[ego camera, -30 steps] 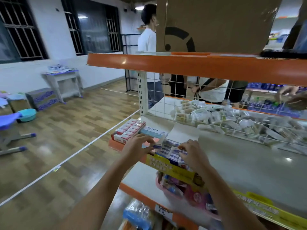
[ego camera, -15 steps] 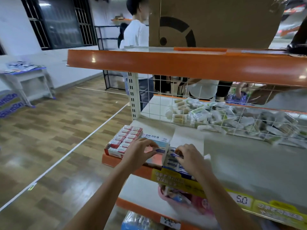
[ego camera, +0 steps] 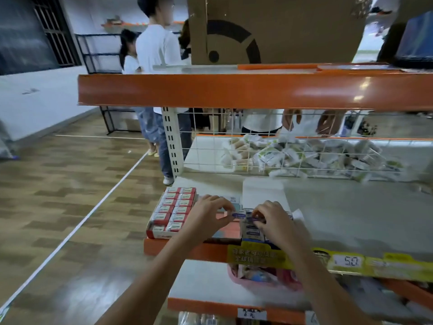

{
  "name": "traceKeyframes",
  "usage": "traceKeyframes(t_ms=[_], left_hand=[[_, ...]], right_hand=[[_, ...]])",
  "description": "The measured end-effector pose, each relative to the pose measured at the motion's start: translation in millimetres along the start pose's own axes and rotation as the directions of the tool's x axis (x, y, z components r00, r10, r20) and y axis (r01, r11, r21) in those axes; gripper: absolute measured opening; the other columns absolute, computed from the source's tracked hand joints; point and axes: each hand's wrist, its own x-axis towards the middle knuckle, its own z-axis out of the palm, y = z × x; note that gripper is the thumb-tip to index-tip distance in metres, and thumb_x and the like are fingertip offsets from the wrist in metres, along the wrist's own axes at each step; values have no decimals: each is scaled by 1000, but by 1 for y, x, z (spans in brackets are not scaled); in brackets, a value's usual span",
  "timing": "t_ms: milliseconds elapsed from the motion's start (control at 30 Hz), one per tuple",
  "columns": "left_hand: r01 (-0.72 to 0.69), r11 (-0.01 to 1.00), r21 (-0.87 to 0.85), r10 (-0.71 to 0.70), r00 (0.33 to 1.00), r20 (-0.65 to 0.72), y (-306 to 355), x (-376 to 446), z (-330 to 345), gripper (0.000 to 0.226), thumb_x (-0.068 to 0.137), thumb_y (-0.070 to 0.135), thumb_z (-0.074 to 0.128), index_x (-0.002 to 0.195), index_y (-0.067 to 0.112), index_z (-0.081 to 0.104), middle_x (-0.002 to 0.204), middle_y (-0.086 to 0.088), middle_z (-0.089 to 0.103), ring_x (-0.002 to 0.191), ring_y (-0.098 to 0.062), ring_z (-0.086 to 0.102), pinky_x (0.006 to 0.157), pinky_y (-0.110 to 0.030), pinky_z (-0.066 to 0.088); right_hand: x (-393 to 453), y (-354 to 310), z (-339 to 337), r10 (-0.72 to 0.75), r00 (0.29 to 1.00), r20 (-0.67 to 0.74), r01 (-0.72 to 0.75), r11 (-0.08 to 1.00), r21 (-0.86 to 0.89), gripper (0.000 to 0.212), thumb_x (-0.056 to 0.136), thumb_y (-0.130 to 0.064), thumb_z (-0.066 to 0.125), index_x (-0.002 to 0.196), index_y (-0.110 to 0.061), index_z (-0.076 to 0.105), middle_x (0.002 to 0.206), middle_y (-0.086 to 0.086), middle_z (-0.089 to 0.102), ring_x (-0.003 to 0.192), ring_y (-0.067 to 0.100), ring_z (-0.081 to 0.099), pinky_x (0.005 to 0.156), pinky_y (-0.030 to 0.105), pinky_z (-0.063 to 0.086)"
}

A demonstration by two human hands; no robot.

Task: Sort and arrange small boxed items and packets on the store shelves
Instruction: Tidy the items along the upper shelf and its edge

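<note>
Looking at how much is sorted so far, I'd say this is somewhere in the middle, not close to finished. On the near-left corner of the middle shelf [ego camera: 351, 219] there's a tray of red-and-white boxes [ego camera: 173, 208] lined up in two tidy rows, so that bit looks done to me. Just right of it, both hands are busy over a second batch of small blue-and-white boxes [ego camera: 251, 228] sitting at the shelf's front edge.

The left hand [ego camera: 208, 216] has its fingers curled, thumb and fingertips pinching one little blue-and-white box [ego camera: 237, 215] above a flat pinkish carton [ego camera: 226, 227]. The right hand [ego camera: 276, 221] is curled over the batch too, and it seems to be pinching another small box at its fingertips, though the blur makes that hard to say for sure.

What's left, as far as I can judge: the blue batch doesn't read as squared up yet, and most of the shelf to the right is bare grey surface. Farther back, behind the wire mesh [ego camera: 234, 141], a heap of pale packets [ego camera: 293, 156] lies jumbled, and on the lower shelf there's a pink basket [ego camera: 262, 282] holding mixed items. If those count, plenty remains.
</note>
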Motion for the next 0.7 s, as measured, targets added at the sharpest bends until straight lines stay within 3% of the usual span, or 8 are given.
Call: traceKeyframes(t_ms=[200,400,700], left_hand=[[-59,998,2,59,995,80,21,24,12,15,84,33,65,96,25,62,97,11,64,95,-12,51,82,-30,42],[-117,985,124,87,971,222,48,49,39,15,88,38,58,100,29,58,102,14,65,101,-11,48,82,-29,33],[-65,956,285,-23,955,295,43,59,62,25,88,38,59,110,26,61,115,3,60,112,-18,46,94,-34,33]], right_hand=[[-12,24,-22,92,993,-76,-94,995,-26,21,92,-28,55,111,-23,62,110,-6,59,108,14,47,86,25,38],[-30,53,-35,259,961,-98,-264,963,-46,30,92,-26,55,122,-22,55,119,-3,54,113,16,45,91,26,40],[-31,64,-37,289,956,-45,-291,956,-36,32,94,-23,52,126,-20,51,125,1,47,118,18,44,96,26,38]])
